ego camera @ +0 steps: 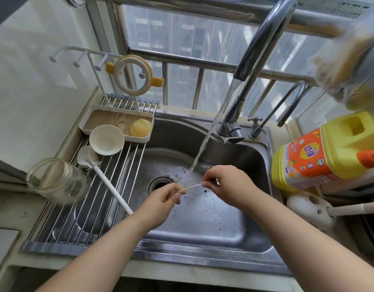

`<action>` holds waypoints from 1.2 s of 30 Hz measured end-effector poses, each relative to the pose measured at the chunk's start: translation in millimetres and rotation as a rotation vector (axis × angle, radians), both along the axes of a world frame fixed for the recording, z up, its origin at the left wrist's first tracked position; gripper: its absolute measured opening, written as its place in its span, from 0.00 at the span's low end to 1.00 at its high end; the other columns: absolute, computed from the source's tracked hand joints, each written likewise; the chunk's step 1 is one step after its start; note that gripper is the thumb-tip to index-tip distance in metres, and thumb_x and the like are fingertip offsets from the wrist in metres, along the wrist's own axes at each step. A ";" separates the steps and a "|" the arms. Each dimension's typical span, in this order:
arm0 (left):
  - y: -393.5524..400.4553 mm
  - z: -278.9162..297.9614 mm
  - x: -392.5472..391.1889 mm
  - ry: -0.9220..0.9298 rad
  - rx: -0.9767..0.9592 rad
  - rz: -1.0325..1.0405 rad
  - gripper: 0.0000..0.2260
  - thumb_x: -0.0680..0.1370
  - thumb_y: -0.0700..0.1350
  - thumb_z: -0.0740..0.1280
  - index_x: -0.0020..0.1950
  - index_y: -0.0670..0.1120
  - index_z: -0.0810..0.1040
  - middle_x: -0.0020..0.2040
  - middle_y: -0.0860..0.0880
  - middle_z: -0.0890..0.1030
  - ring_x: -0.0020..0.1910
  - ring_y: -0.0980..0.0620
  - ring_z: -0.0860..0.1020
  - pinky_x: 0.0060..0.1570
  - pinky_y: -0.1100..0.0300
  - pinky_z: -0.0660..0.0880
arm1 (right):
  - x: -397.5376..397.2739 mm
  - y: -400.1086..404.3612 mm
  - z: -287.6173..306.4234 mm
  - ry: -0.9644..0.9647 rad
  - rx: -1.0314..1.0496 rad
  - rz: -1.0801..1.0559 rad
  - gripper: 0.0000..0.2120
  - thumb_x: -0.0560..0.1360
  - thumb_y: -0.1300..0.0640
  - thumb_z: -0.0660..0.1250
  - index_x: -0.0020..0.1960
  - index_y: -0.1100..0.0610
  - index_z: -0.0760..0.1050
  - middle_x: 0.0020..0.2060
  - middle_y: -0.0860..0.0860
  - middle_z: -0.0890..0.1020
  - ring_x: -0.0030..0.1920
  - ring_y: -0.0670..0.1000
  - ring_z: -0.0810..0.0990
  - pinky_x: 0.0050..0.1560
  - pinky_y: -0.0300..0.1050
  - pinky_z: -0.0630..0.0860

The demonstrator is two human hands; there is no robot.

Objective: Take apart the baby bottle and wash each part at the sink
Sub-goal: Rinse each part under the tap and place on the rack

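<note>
Over the steel sink [253, 232], both hands meet just below the running water [205, 142] from the tap [260, 45]. Left hand [160, 204] pinches one end of a thin pale straw [191, 187] (a baby bottle part, by the look of it) between thumb and fingertips; right hand [226, 183] pinches the other end, fingers curled. Straw runs nearly level between them, slightly higher at the right, held above the sink floor beside the drain [160, 184]. Water stream lands just behind the straw's middle; contact unclear. Wet droplets and dark specks on the sink floor.

On the roll-up drying rack [93, 211] at the left: glass bottle body [55, 180] lying on its side, long white brush [104, 178], small white bowl-shaped piece [106, 139]. Behind them a tray [110, 120] holds a yellow dome-shaped piece [140, 128]. White-and-yellow ring [134, 75] hangs on the hook stand [85, 53]. Yellow detergent jug [327, 148] stands on the worktop at the right.
</note>
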State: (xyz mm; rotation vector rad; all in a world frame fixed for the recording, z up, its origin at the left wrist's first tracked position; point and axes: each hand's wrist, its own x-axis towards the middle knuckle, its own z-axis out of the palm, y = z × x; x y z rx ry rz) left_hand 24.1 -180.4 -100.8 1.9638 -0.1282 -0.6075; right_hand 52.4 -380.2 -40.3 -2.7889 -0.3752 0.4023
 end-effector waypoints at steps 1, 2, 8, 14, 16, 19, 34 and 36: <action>1.1 -1.1 -1.4 0.011 -0.007 0.009 0.08 0.81 0.41 0.59 0.47 0.52 0.75 0.39 0.54 0.77 0.39 0.57 0.73 0.44 0.63 0.71 | 1.4 -3.3 -0.3 -0.004 0.005 -0.036 0.07 0.77 0.49 0.65 0.49 0.50 0.80 0.44 0.44 0.80 0.45 0.47 0.77 0.43 0.41 0.72; 2.2 -1.7 -2.5 0.019 -0.006 0.022 0.08 0.81 0.41 0.59 0.48 0.51 0.75 0.39 0.54 0.78 0.38 0.57 0.73 0.45 0.63 0.71 | 3.0 -7.0 -0.9 -0.010 0.022 -0.081 0.07 0.77 0.49 0.65 0.49 0.50 0.80 0.43 0.44 0.80 0.45 0.47 0.77 0.44 0.42 0.73; 9.5 -5.2 -2.3 0.049 0.050 0.108 0.05 0.80 0.38 0.59 0.50 0.47 0.72 0.42 0.53 0.81 0.40 0.54 0.75 0.44 0.59 0.73 | 0.1 0.5 -10.9 0.046 0.008 -0.060 0.08 0.77 0.49 0.64 0.49 0.50 0.80 0.45 0.45 0.82 0.46 0.47 0.77 0.45 0.42 0.73; 13.5 2.5 2.2 -0.077 0.038 0.089 0.07 0.78 0.40 0.66 0.51 0.51 0.80 0.44 0.50 0.76 0.39 0.58 0.73 0.39 0.74 0.68 | -3.1 -6.2 -13.9 0.114 0.063 -0.063 0.07 0.76 0.49 0.67 0.48 0.51 0.81 0.40 0.44 0.80 0.42 0.45 0.76 0.46 0.42 0.75; 16.1 4.4 4.0 -0.082 0.040 0.166 0.07 0.75 0.40 0.69 0.51 0.48 0.82 0.43 0.51 0.76 0.39 0.58 0.74 0.39 0.75 0.68 | -4.1 -21.4 -12.8 0.172 0.087 -0.147 0.06 0.75 0.51 0.68 0.46 0.52 0.81 0.39 0.44 0.80 0.42 0.46 0.78 0.47 0.43 0.76; 20.2 11.1 5.0 0.049 -0.121 0.387 0.09 0.70 0.36 0.74 0.48 0.44 0.81 0.41 0.48 0.80 0.39 0.54 0.79 0.36 0.70 0.74 | -9.0 -49.3 -5.1 0.226 0.121 -0.261 0.03 0.75 0.53 0.69 0.42 0.49 0.79 0.38 0.43 0.80 0.43 0.47 0.79 0.44 0.37 0.74; 4.2 17.1 7.7 -0.151 -0.046 0.143 0.11 0.79 0.42 0.64 0.60 0.51 0.79 0.50 0.50 0.77 0.51 0.56 0.77 0.50 0.67 0.71 | -30.7 -49.7 23.4 0.048 0.231 -0.276 0.04 0.74 0.52 0.69 0.43 0.50 0.81 0.36 0.44 0.82 0.40 0.45 0.79 0.43 0.42 0.78; 2.6 16.2 7.3 -0.188 -0.028 0.110 0.10 0.79 0.44 0.63 0.59 0.52 0.79 0.49 0.51 0.76 0.50 0.58 0.76 0.49 0.67 0.70 | -31.2 -45.7 25.8 0.036 0.188 -0.243 0.05 0.75 0.52 0.68 0.45 0.51 0.82 0.38 0.43 0.82 0.41 0.45 0.79 0.46 0.45 0.78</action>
